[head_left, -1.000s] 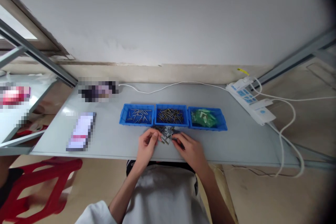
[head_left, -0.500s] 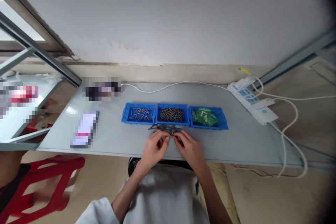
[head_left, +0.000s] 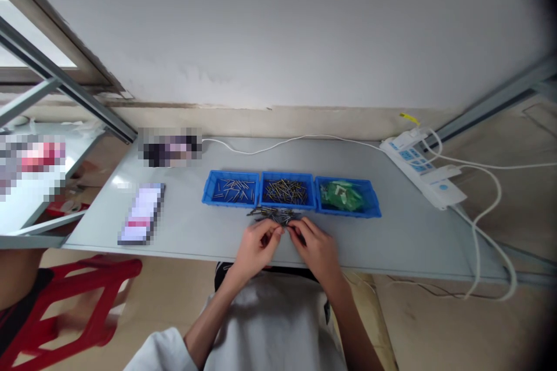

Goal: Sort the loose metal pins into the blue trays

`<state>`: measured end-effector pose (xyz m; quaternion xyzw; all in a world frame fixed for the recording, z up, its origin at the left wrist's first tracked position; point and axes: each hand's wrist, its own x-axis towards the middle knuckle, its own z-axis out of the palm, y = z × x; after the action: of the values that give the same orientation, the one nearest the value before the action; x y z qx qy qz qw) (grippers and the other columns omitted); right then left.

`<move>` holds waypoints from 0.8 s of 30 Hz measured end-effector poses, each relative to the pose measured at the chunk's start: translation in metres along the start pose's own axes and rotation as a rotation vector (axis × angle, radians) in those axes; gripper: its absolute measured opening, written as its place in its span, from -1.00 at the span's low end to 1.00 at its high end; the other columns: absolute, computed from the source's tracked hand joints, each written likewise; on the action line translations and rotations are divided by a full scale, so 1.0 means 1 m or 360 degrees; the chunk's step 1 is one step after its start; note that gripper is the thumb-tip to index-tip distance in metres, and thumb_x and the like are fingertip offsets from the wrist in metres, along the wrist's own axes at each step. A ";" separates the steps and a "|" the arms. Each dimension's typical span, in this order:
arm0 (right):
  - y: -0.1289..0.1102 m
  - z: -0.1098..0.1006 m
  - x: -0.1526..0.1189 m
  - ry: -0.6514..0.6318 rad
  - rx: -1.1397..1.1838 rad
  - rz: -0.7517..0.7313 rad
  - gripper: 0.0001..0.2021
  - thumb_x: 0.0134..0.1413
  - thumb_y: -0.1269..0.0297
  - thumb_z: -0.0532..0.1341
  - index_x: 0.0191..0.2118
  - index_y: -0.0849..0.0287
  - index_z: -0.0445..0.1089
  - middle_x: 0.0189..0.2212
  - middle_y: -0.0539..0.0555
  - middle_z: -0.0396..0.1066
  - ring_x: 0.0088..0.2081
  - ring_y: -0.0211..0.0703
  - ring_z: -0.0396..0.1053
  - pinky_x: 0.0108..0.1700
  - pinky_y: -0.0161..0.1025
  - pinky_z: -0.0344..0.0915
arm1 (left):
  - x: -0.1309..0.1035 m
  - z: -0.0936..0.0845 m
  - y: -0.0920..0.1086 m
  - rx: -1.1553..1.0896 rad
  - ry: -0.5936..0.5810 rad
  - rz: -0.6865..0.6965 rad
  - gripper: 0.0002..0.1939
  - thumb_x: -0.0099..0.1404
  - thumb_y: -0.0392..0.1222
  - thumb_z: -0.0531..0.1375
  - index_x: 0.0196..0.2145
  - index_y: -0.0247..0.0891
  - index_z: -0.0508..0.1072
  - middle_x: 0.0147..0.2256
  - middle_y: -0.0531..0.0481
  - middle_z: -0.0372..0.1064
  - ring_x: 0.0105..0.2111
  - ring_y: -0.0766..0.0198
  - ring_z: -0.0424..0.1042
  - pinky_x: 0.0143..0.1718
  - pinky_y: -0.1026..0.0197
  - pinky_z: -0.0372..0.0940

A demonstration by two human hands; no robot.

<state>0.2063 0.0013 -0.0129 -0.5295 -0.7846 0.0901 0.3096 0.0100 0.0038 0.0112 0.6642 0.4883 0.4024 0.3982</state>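
Note:
Three blue trays stand in a row on the grey table. The left tray (head_left: 230, 204) holds thin silvery pins, the middle tray (head_left: 287, 206) holds many darker metal rods, and the right tray (head_left: 369, 211) holds green plastic-like pieces. Just in front of the middle tray lies a loose pile of dark metal rods (head_left: 274, 213). My left hand (head_left: 258, 248) and my right hand (head_left: 315, 244) meet at the near side of this pile, fingertips pinched close together. Whatever sits between the fingertips is too small to make out.
A blurred phone-like object (head_left: 141, 213) lies at the left, with another blurred item (head_left: 172, 151) behind it. A white power strip (head_left: 422, 171) and cables are at the right. A red stool (head_left: 100, 301) stands beside a person at lower left.
The view has shifted very slightly. Both hands keep nearly the same pinched pose at the pile.

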 end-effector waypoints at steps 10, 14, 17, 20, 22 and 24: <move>0.002 0.001 -0.003 -0.0005 0.0090 0.0070 -0.77 0.58 0.20 0.11 -0.11 0.06 0.50 -0.28 0.04 0.54 -0.34 -0.14 0.54 -0.31 -0.25 0.31 | 0.001 -0.002 0.002 0.0004 0.0029 -0.0032 -0.71 0.55 -0.13 0.16 -0.33 -0.24 0.55 -0.46 0.01 0.48 -0.48 0.27 0.39 -0.38 0.24 0.24; 0.000 -0.001 -0.001 0.0038 0.0201 0.0116 -0.81 0.56 0.21 0.14 -0.12 0.05 0.48 -0.31 0.02 0.51 -0.37 -0.15 0.50 -0.31 -0.26 0.32 | 0.002 -0.002 0.003 -0.0014 0.0057 -0.0032 -0.72 0.55 -0.13 0.17 -0.33 -0.24 0.55 -0.48 0.01 0.48 -0.49 0.28 0.39 -0.39 0.26 0.24; -0.005 -0.004 0.001 0.0110 0.0318 0.0156 -0.85 0.55 0.22 0.15 -0.12 0.06 0.44 -0.34 0.00 0.48 -0.40 -0.19 0.47 -0.30 -0.28 0.35 | 0.001 0.000 0.002 -0.0051 0.0105 -0.0038 -0.79 0.55 -0.13 0.20 -0.19 -0.25 0.59 -0.51 0.06 0.45 -0.52 0.30 0.37 -0.41 0.28 0.25; -0.016 -0.004 0.003 0.0168 0.0446 0.0170 -0.88 0.54 0.23 0.16 -0.12 0.06 0.41 -0.34 -0.01 0.48 -0.41 -0.22 0.46 -0.29 -0.31 0.39 | 0.001 0.001 -0.001 -0.0101 0.0142 -0.0020 -0.81 0.53 -0.12 0.25 -0.05 -0.25 0.60 -0.50 0.09 0.45 -0.53 0.31 0.38 -0.41 0.30 0.28; -0.024 -0.001 0.005 0.0190 0.0514 0.0165 -0.89 0.53 0.24 0.17 -0.11 0.05 0.40 -0.33 -0.01 0.50 -0.40 -0.23 0.47 -0.29 -0.32 0.41 | 0.001 0.000 -0.003 -0.0124 0.0173 0.0013 -0.81 0.52 -0.10 0.27 -0.07 -0.24 0.62 -0.44 0.05 0.50 -0.49 0.31 0.40 -0.37 0.28 0.31; -0.030 0.002 0.006 0.0210 0.0566 0.0166 -0.90 0.52 0.24 0.17 -0.11 0.05 0.40 -0.33 -0.01 0.52 -0.40 -0.22 0.48 -0.29 -0.32 0.42 | 0.001 -0.001 -0.005 -0.0137 0.0216 0.0049 -0.81 0.51 -0.09 0.28 -0.12 -0.23 0.65 -0.38 0.00 0.52 -0.45 0.30 0.41 -0.32 0.26 0.32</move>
<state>0.1804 -0.0059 0.0017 -0.5112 -0.7059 0.2083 0.4439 0.0077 0.0057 0.0071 0.6251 0.4863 0.4730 0.3861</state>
